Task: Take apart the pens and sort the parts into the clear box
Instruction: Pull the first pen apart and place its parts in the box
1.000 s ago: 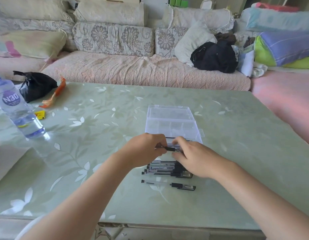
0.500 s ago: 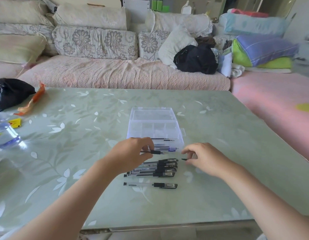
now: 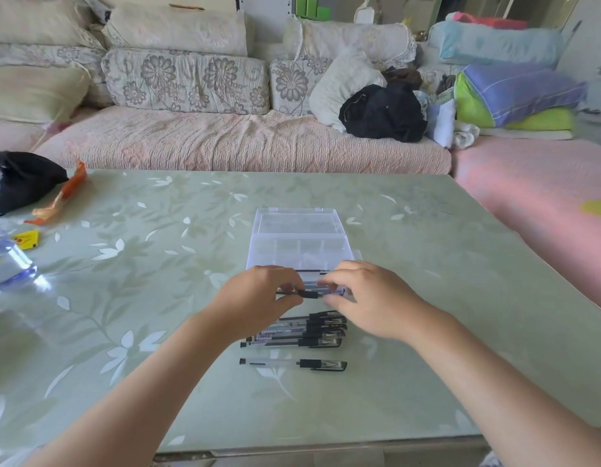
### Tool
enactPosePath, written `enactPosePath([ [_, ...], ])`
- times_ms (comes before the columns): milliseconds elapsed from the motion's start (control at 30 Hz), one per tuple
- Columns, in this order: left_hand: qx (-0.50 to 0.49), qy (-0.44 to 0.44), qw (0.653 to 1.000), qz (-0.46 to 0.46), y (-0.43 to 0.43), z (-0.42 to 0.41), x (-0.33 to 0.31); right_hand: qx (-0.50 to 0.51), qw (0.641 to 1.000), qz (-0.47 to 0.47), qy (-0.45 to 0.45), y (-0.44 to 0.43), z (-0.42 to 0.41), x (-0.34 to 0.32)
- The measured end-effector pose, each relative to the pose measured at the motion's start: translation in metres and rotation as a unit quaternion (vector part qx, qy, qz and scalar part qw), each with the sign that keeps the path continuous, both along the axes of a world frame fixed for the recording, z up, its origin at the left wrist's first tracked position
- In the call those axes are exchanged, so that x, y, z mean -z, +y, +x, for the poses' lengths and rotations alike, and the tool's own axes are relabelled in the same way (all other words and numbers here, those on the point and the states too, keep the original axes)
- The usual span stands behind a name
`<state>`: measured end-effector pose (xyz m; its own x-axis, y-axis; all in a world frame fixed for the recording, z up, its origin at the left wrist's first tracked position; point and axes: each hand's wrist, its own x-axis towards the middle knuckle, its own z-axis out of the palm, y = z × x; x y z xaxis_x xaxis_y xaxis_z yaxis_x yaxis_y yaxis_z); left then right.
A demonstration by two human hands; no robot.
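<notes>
pale green leaf-patterned surface [image 3: 427, 298], sofa [image 3: 245, 143] behind; clear box [image 3: 297, 213] open at centre; left hand [image 3: 255, 299] fingers curled round one pen [image 3: 309, 293] just before the box, right hand [image 3: 369, 298] fingers pinching its other end; pile of pens [image 3: 302, 338] beneath; single pen [image 3: 292, 364] nearer, apart

A pen [image 3: 310, 293] is pinched between the left hand [image 3: 258, 298] and right hand [image 3: 369, 298] before the box [image 3: 299, 246]. More pens [image 3: 302, 333] are laid on the table [image 3: 140, 264].
</notes>
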<state>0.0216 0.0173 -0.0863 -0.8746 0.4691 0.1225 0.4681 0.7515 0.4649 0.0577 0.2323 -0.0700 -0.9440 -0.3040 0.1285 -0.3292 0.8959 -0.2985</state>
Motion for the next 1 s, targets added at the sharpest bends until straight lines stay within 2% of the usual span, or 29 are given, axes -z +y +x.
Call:
enactPosePath([
  [200,0.011,-0.015,0.999,0.034,-0.005,-0.001,-0.002,-0.015,0.997,0.075,0.001,-0.014,-0.011,0.0],
  [333,0.002,-0.012,0.999,0.052,-0.011,-0.005,-0.004,-0.008,0.996,0.089,0.008,-0.017,-0.011,-0.001],
  [467,-0.01,-0.052,0.997,0.055,-0.011,-0.007,-0.004,0.003,0.995,0.096,0.015,-0.02,-0.006,0.004],
  [600,-0.006,-0.089,0.996,0.017,-0.012,-0.006,-0.005,0.018,0.997,0.078,0.019,-0.021,-0.005,0.01],
  [700,-0.002,-0.08,0.997,-0.017,-0.015,-0.007,-0.005,0.024,0.998,0.062,-0.009,-0.021,-0.005,0.01],
  [867,0.023,-0.079,0.997,0.0,-0.018,-0.008,-0.005,0.05,0.998,0.034,-0.004,-0.023,-0.003,0.001],
  [1000,0.005,-0.067,0.998,0.022,-0.018,-0.01,-0.004,0.078,0.997,0.016,0.002,-0.022,-0.002,-0.002],
])
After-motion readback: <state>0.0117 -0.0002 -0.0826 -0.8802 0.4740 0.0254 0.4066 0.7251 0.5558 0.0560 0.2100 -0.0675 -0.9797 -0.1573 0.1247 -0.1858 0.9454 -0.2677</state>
